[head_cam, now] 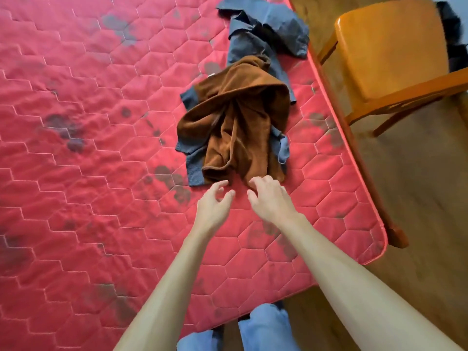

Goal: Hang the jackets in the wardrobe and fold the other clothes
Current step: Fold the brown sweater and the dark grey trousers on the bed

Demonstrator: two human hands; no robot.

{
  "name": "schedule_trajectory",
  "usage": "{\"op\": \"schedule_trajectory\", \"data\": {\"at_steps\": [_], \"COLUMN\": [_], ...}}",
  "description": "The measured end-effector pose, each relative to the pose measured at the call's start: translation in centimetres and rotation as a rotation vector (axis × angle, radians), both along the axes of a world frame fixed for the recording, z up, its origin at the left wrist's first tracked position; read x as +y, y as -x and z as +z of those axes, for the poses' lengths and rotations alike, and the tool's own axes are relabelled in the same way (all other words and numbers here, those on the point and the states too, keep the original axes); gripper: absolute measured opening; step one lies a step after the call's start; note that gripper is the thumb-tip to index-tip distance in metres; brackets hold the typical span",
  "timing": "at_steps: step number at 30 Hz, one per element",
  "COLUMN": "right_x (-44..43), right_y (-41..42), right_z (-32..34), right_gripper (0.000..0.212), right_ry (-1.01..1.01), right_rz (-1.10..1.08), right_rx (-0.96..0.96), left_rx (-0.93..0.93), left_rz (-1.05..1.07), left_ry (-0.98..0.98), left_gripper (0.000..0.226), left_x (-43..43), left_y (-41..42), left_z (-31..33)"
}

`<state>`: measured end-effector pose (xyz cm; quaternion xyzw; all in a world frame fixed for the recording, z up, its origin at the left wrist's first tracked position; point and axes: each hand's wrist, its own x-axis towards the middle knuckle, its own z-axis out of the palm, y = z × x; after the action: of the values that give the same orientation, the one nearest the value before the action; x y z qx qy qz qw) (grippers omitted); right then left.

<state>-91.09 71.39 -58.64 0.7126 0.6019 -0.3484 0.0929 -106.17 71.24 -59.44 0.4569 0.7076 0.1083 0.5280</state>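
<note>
A crumpled brown jacket (235, 122) with grey-blue ribbed cuffs and hem lies on the red quilted mattress (88, 148), near its right edge. Beyond it lies a rumpled grey-blue garment (266, 29) that runs partly under the brown one. My left hand (214, 203) hovers just short of the jacket's near hem, fingers spread and empty. My right hand (269, 198) is beside it, fingers curled apart, fingertips at the brown hem without a grip.
A wooden chair (390, 49) stands on the floor right of the mattress, with dark cloth (453, 34) behind its seat. The mattress corner (374, 249) is near my right forearm. My legs in blue jeans (263, 328) stand at the mattress's near edge.
</note>
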Motion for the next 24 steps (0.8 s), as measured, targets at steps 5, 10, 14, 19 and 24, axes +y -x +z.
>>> {"op": "schedule_trajectory", "data": {"at_steps": [5, 10, 14, 19, 24], "right_x": [3.9, 6.1, 6.5, 5.6, 6.5], "right_y": [-0.3, 0.7, 0.7, -0.2, -0.5], "right_z": [-7.0, -11.8, -12.9, -11.3, -7.6], "right_gripper": [0.042, 0.065, 0.083, 0.097, 0.049], "right_ry": [0.018, 0.063, 0.097, -0.034, -0.273], "right_rz": [0.058, 0.115, 0.229, 0.221, 0.183], "right_rx": [0.012, 0.089, 0.099, 0.146, 0.126], "left_rx": [0.135, 0.255, 0.256, 0.215, 0.144], "left_rz": [-0.148, -0.385, -0.33, -0.289, -0.4], "left_ry": [-0.073, -0.033, -0.149, -0.269, -0.45], "left_gripper": [0.032, 0.032, 0.027, 0.007, 0.023], "left_x": [5.0, 6.6, 6.4, 6.2, 5.4], "left_y": [-1.1, -1.0, -0.7, 0.1, -0.6], "left_z": [-8.2, -15.2, -16.8, -13.2, -5.8]}}
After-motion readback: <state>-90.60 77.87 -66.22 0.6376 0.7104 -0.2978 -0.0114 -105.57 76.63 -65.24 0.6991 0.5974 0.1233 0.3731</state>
